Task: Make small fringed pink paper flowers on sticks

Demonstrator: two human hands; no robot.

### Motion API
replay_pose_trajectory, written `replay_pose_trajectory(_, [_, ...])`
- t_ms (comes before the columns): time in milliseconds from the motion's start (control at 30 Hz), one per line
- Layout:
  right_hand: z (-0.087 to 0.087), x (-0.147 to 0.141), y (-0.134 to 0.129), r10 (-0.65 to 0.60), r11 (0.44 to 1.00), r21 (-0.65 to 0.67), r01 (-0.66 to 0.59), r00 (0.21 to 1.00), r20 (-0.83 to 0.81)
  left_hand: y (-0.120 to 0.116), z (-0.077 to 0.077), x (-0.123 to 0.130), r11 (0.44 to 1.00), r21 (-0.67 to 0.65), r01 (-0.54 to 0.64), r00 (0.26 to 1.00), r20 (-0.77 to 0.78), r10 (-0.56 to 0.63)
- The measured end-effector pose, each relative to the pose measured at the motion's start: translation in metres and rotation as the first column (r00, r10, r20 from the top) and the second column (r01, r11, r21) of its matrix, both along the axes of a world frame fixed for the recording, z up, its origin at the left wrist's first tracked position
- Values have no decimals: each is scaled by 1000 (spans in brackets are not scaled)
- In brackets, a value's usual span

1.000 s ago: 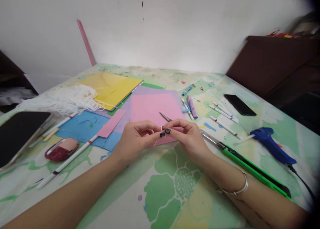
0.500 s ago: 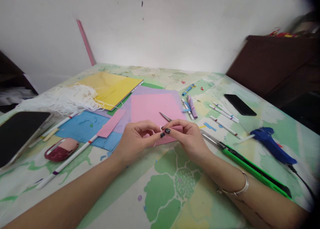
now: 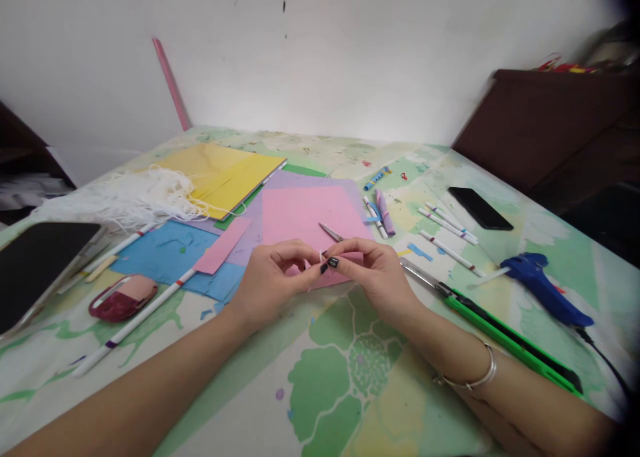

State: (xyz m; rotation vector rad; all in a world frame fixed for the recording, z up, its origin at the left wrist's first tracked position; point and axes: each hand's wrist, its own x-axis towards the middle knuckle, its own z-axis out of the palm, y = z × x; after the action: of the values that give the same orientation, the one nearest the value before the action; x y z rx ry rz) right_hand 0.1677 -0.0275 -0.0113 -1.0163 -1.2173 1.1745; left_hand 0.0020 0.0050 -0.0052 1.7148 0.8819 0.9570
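Both hands meet fingertip to fingertip over the near edge of a pink paper sheet [image 3: 310, 210]. A small loop of white string [image 3: 321, 255] shows between them. My left hand [image 3: 277, 270] pinches the string with thumb and forefinger. My right hand [image 3: 377, 274] pinches it from the other side, its dark-nailed thumb touching the left one. Most of the string is hidden by the fingers. Just beyond the fingers, scissors [image 3: 331, 232] lie on the pink sheet with only the pointed tip end showing.
Left: a white string heap [image 3: 120, 197], yellow sheets [image 3: 235, 170], blue paper [image 3: 155, 250], a white stick with a pink paper flag [image 3: 223, 247], a maroon case [image 3: 123, 298] and a tablet-like device [image 3: 40, 264]. Right: a green cutter [image 3: 510, 337], blue glue gun [image 3: 545, 287], phone [image 3: 480, 208] and white sticks [image 3: 447, 224].
Hardly anything differs. Both hands stay in the same place, still pinching the string, with only a slight shift of the fingertips.
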Motion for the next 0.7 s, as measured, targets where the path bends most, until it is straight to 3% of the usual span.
replay_pose_trajectory(700, [2,-1,0,-65,998,13,64,996,64,-7,3,5,991,-131,-18,1000,20,20])
